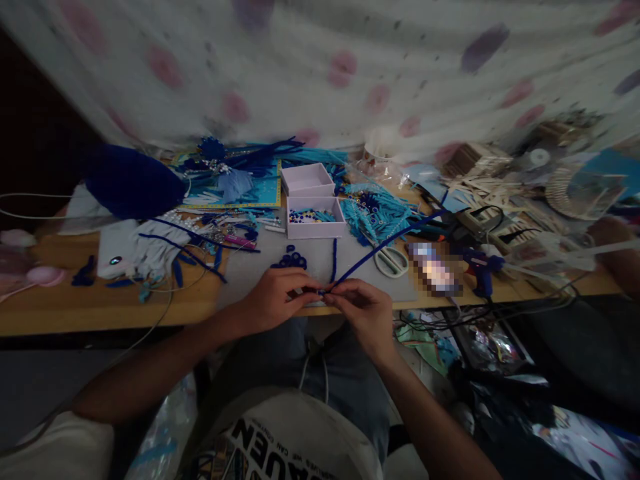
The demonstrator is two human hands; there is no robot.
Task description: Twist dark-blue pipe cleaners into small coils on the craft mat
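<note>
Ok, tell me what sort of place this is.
Probably a craft workspace, though home or workshop I can't tell: there's an open box of small beads, white-handled scissors and what looks like a blue glue gun.

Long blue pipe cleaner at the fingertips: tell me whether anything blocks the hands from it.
Nothing visible does. The fingertips of the left hand and right hand meet at the near end of the long blue pipe cleaner. The scissors lie beyond the right hand, not in between.
</note>
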